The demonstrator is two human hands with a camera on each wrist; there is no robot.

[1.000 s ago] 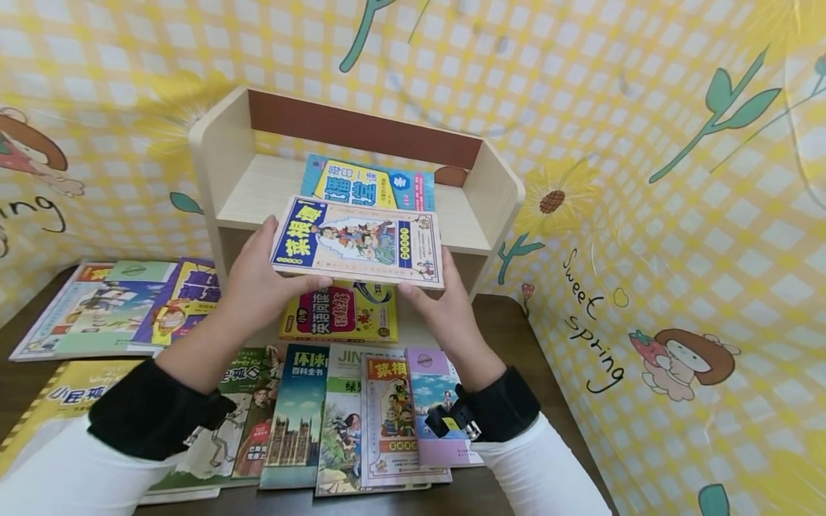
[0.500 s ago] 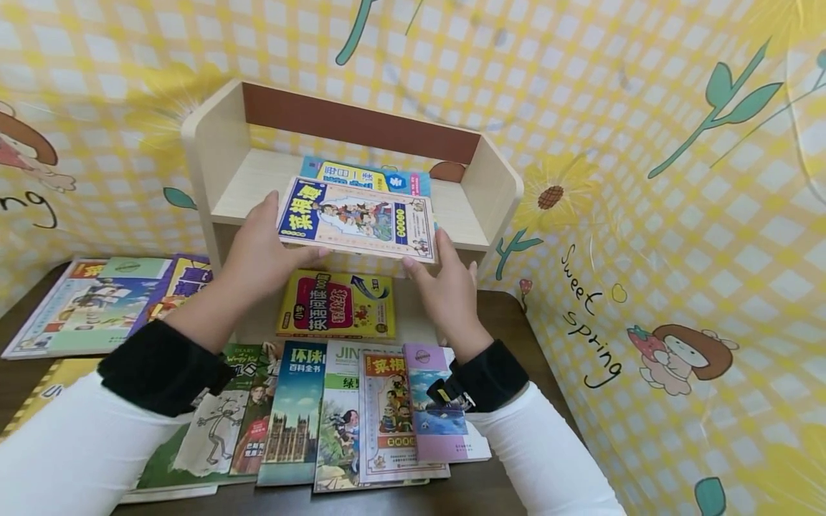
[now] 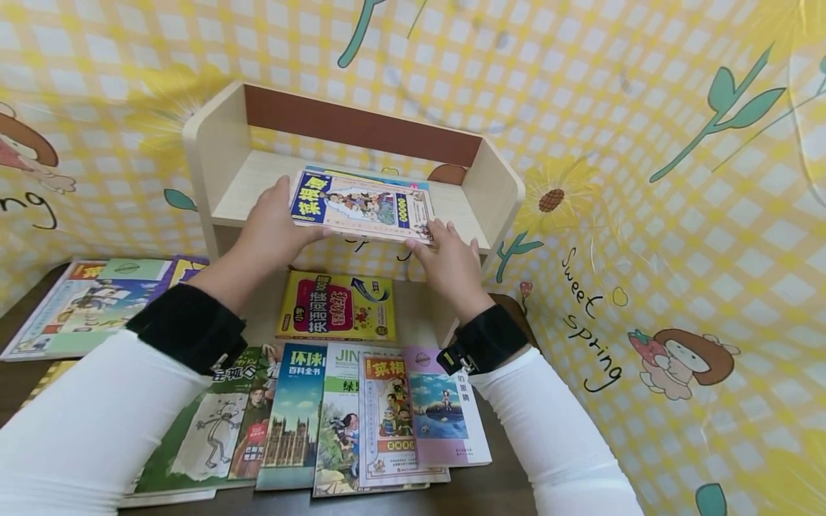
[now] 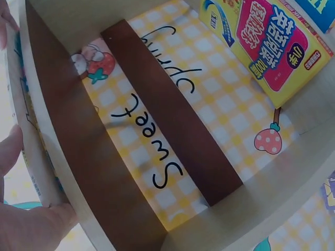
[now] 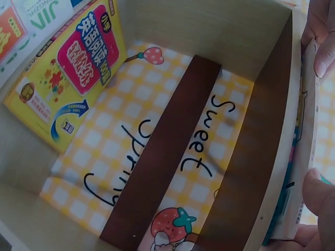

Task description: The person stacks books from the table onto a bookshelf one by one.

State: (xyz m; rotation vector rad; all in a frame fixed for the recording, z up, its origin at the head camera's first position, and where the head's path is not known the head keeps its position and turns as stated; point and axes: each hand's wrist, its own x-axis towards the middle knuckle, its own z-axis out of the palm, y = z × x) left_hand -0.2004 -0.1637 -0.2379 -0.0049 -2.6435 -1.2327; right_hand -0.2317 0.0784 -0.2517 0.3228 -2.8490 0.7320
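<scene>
2 hands (image 3: pixel 266 228) grip blue-titled book (image 3: pixel 363 206) by opposite ends, at upper shelf (image 3: pixel 245 192).

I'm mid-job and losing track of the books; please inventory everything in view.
table: 1, dark brown, under the books
shelf unit: 1, pale wood, on table
held book: 1, cream and blue, over upper shelf
blue book: 1, light blue, upper shelf, mostly hidden
yellow book: 1, yellow and red, below upper shelf
front-row books: at least 6, green, brown, blue, white-green, cream, lilac, on table
gold book: 1, gold, left, mostly hidden
rear-left books: at least 3, mixed colours, on table
patterned cloth: count unclear, yellow-and-white, behind and right
wrist straps: 2, black, both wrists
sleeves: 2, white, both forearms
left grip: 1, bare, held book's left end
right grip: 1, bare, held book's right end
</scene>
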